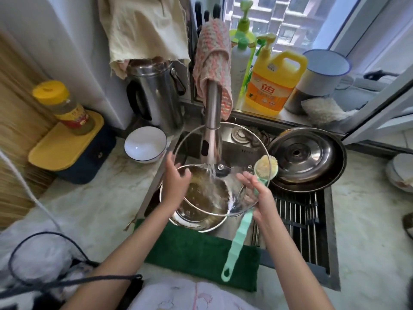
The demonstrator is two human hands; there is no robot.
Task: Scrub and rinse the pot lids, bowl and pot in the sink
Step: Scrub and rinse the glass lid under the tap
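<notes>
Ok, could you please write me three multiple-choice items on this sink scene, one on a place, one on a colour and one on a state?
1. Where is the white bowl?
A) in the sink
B) on the counter, left of the sink
C) on the windowsill

2. What colour is the brush handle?
A) green
B) red
C) black

3. What is the faucet doing?
A) turned off
B) running onto the glass lid
C) filling the bowl

Answers:
1 B, the bowl stands on the marble beside the basin.
2 A, the handle in the right hand is mint green.
3 B, a stream lands on the lid, which the left hand steadies at its rim.
</notes>
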